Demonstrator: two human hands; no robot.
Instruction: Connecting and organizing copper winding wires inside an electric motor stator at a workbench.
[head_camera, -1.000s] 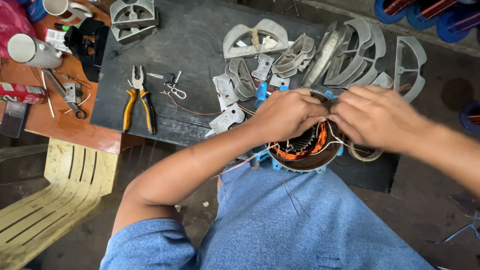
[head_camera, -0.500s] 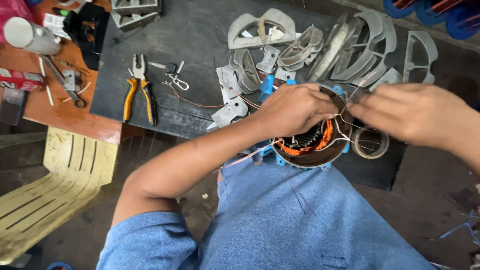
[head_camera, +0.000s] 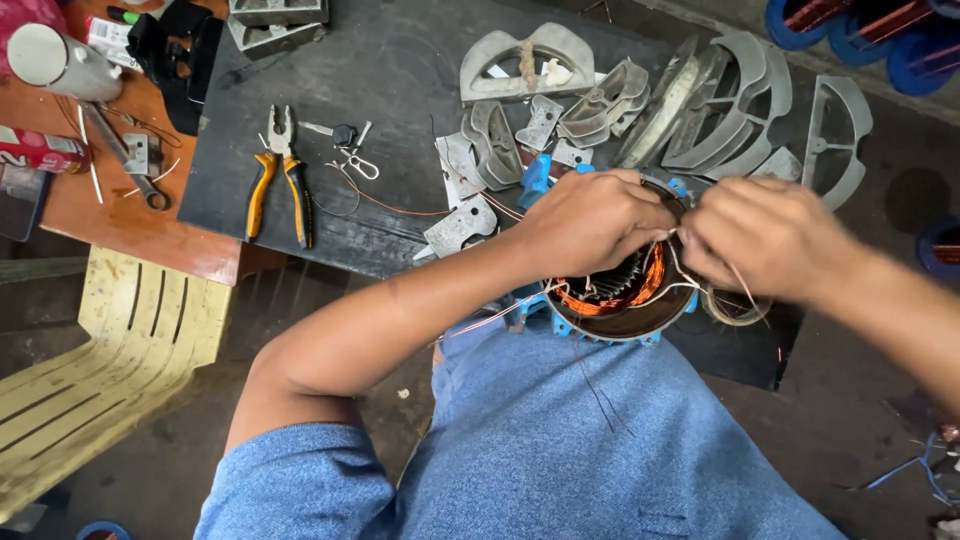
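- Pinching thin white threads, left hand (head_camera: 590, 220) and right hand (head_camera: 770, 240) meet over the stator (head_camera: 620, 295), each grip closed on thread.
- Stator sits at the worktop's (head_camera: 400, 60) near edge, partly over the person's lap.
- Risk, as I judge it: a hard tug could snap thread or scrape the copper windings (head_camera: 650, 275).
- Metal brackets (head_camera: 700, 100) crowd behind; open room lies left, toward the pliers (head_camera: 280, 175).

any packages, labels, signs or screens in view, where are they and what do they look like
Red packet: far left on the orange table, flat, red with pale print.
White label: top left beside the grey cup, small rectangle, white with dark print.
Dark flat slab: left edge below the packet; cannot tell if it is a screen.
No signs.
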